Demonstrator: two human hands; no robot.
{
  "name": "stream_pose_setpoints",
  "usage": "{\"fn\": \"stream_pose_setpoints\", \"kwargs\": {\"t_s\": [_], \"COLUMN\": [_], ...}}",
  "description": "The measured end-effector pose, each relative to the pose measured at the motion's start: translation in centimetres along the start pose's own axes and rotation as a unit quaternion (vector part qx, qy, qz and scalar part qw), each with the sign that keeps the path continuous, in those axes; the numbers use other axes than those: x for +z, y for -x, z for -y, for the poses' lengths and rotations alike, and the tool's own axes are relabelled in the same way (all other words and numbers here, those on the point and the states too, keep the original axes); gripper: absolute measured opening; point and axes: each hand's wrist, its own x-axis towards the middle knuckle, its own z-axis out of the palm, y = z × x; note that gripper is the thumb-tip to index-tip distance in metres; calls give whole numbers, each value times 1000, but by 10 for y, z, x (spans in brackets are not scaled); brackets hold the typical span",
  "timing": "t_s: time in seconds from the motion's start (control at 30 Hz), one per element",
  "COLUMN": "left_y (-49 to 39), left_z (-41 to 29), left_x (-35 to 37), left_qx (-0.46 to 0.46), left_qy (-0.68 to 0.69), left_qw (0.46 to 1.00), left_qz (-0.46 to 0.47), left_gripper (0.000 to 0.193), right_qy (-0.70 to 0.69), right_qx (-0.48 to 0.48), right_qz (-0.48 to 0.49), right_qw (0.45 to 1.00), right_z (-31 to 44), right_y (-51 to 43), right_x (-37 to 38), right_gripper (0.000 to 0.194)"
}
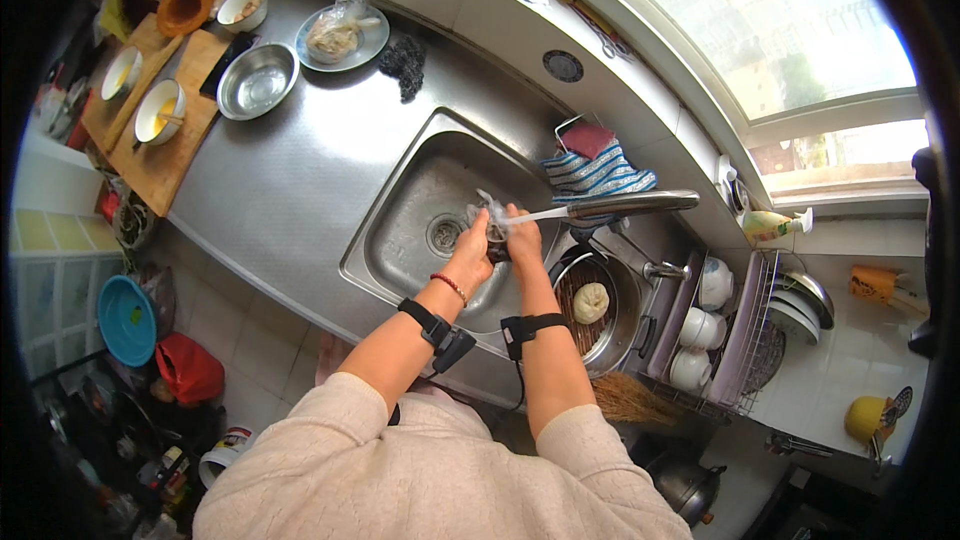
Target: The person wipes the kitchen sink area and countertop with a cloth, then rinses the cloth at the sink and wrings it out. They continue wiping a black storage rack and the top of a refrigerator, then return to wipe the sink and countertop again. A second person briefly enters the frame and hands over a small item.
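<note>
Water runs from the spout of a metal faucet (634, 202) onto my hands over the stainless steel sink (405, 180). My left hand (471, 251), below a red bead bracelet, is closed around one side of a dark item with clear plastic (491, 210) at its top. On the other side of this item is my right hand (525, 236), its fingers against it. What the dark item is, I cannot tell. The sink drain (444, 232) shows left of my hands. Both wrists bear black straps.
Right of the sink, a steamer pot (637, 300) holds a bun (591, 303). A dish rack (675, 315) with bowls stands beyond it. Striped cloth (600, 172) hangs behind the faucet. At left are a metal basin (259, 82), a plate (375, 34) and a cutting board (169, 172) with bowls.
</note>
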Motion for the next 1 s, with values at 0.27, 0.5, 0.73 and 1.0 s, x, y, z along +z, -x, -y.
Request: {"fn": "stream_pose_setpoints", "kwargs": {"t_s": [0.27, 0.5, 0.73, 1.0], "left_y": [-2, 30, 54, 84], "left_z": [0, -19, -13, -20], "left_x": [-5, 5, 8, -18], "left_qx": [-102, -131, -114, -185], "left_qy": [119, 125, 133, -21], "left_qw": [987, 983, 979, 963], "left_qz": [-13, 17, 108, 194], "left_gripper": [38, 58, 54, 29], "right_qy": [119, 40, -493, -590], "right_qx": [-38, -93, 61, -14], "right_qz": [42, 108, 343, 366], "right_qw": [991, 989, 798, 719], "right_z": [-68, -68, -15, 27], "right_y": [-33, -36, 24, 60], "right_x": [-98, -151, -57, -25], "right_gripper": [55, 64, 80, 57]}}
